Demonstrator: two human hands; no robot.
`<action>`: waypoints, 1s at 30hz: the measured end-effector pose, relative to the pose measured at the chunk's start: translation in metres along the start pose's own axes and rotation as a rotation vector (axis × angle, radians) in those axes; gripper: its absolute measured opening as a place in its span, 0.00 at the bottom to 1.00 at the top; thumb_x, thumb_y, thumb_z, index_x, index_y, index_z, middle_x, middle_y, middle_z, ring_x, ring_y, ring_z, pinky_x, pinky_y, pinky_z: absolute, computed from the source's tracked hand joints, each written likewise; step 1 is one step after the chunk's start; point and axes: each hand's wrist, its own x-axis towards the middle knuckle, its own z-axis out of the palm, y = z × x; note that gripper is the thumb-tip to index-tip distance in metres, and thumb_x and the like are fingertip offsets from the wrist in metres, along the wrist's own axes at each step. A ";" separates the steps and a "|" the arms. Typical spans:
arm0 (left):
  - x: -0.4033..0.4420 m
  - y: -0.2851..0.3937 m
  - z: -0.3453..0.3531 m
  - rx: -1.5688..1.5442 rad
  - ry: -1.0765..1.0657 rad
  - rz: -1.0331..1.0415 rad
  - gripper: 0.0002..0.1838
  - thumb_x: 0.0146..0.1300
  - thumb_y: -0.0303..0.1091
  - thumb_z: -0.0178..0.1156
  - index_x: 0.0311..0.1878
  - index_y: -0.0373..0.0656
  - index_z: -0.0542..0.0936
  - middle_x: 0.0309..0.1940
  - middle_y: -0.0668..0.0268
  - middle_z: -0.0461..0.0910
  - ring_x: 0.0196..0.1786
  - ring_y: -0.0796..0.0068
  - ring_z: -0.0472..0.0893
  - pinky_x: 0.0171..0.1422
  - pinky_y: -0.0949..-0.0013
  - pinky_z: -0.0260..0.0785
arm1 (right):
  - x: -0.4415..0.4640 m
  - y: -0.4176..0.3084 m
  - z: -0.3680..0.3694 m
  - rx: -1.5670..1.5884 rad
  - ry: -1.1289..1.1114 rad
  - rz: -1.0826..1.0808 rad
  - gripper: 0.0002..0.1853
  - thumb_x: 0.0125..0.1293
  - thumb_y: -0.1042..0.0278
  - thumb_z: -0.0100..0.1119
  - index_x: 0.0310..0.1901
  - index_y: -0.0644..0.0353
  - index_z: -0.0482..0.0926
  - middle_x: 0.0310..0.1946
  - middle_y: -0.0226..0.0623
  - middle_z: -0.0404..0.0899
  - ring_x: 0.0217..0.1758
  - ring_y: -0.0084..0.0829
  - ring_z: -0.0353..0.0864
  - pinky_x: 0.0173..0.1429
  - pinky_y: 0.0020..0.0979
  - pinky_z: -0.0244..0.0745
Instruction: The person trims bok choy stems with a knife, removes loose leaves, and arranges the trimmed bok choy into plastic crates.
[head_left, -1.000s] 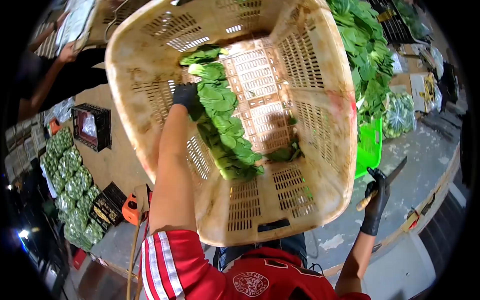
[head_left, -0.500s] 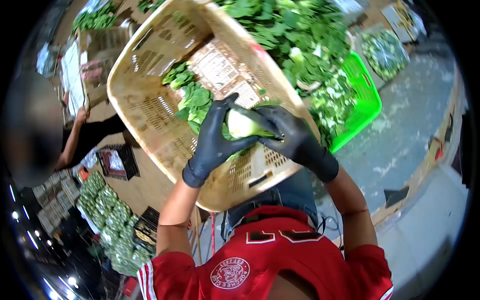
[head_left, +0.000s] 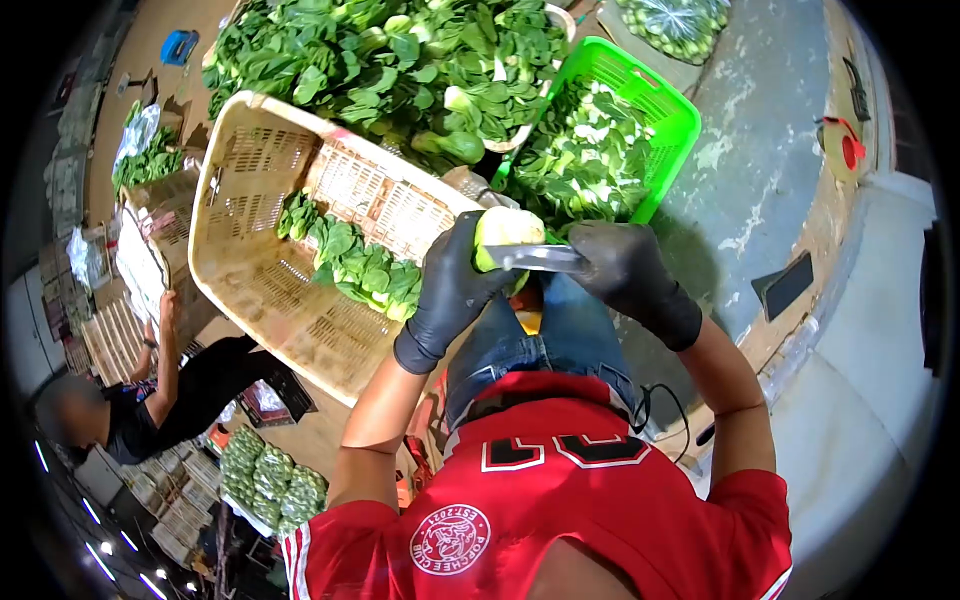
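Observation:
My black-gloved left hand (head_left: 455, 285) is closed around a leafy vegetable (head_left: 508, 232), its pale base facing up. A knife (head_left: 540, 258) is held in my gloved right hand (head_left: 632, 275), its blade lying across the front of the vegetable's base. Left of my hands a large tan basket (head_left: 225, 240) holds a row of green leafy vegetables (head_left: 365, 268) along one side. Just beyond my hands stands a bright green basket (head_left: 678, 150) with cut leaves (head_left: 590, 150) in it.
A big heap of leafy greens (head_left: 400, 70) lies beyond the tan basket. Another person (head_left: 150, 405) in dark clothes is at the left, holding a white sheet (head_left: 140, 265). Bagged vegetables (head_left: 270, 480) are at lower left; a dark flat object (head_left: 783, 286) lies at right.
Earlier my left hand was inside the tan basket and my right held the knife apart. Both hands have since come together at a vegetable, and the view has swung, showing more of the heap.

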 end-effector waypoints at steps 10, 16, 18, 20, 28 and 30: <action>0.007 0.012 0.044 0.177 -0.150 0.194 0.25 0.42 0.36 0.70 0.45 0.38 0.74 0.36 0.55 0.77 0.41 0.53 0.77 0.45 0.57 0.68 | -0.075 0.120 0.028 0.174 -0.088 0.540 0.13 0.60 0.62 0.56 0.23 0.62 0.77 0.15 0.40 0.74 0.15 0.34 0.73 0.21 0.34 0.67; 0.020 0.022 0.073 -0.106 -0.264 0.076 0.28 0.47 0.34 0.68 0.50 0.36 0.69 0.42 0.52 0.74 0.44 0.57 0.76 0.47 0.62 0.68 | -0.067 0.044 0.024 0.594 0.142 0.483 0.31 0.50 0.65 0.69 0.55 0.63 0.67 0.47 0.36 0.73 0.50 0.26 0.72 0.53 0.29 0.68; 0.008 -0.008 0.079 -0.049 -0.256 0.069 0.27 0.50 0.34 0.65 0.51 0.35 0.68 0.40 0.51 0.74 0.43 0.57 0.77 0.46 0.61 0.68 | -0.055 0.025 0.025 0.909 0.232 0.622 0.31 0.48 0.67 0.70 0.54 0.62 0.67 0.46 0.36 0.72 0.49 0.27 0.72 0.51 0.29 0.70; 0.008 -0.019 0.060 -0.194 -0.282 0.122 0.20 0.53 0.33 0.62 0.47 0.38 0.71 0.34 0.54 0.75 0.38 0.56 0.77 0.43 0.60 0.69 | -0.049 0.027 0.017 0.666 0.022 0.534 0.33 0.45 0.68 0.72 0.54 0.61 0.67 0.46 0.36 0.72 0.48 0.28 0.74 0.48 0.30 0.72; -0.014 -0.070 -0.005 -0.029 0.000 0.268 0.35 0.48 0.51 0.66 0.55 0.39 0.70 0.45 0.50 0.74 0.46 0.52 0.76 0.47 0.59 0.70 | 0.055 -0.002 0.037 0.294 -0.544 0.550 0.26 0.46 0.63 0.70 0.47 0.63 0.73 0.33 0.43 0.79 0.37 0.38 0.79 0.41 0.34 0.73; -0.018 -0.088 -0.011 -0.132 -0.015 0.239 0.35 0.49 0.49 0.66 0.56 0.37 0.67 0.46 0.51 0.72 0.48 0.52 0.75 0.50 0.59 0.68 | 0.094 -0.037 0.044 0.326 -0.597 0.550 0.24 0.48 0.60 0.69 0.45 0.62 0.75 0.34 0.44 0.79 0.36 0.39 0.79 0.42 0.34 0.72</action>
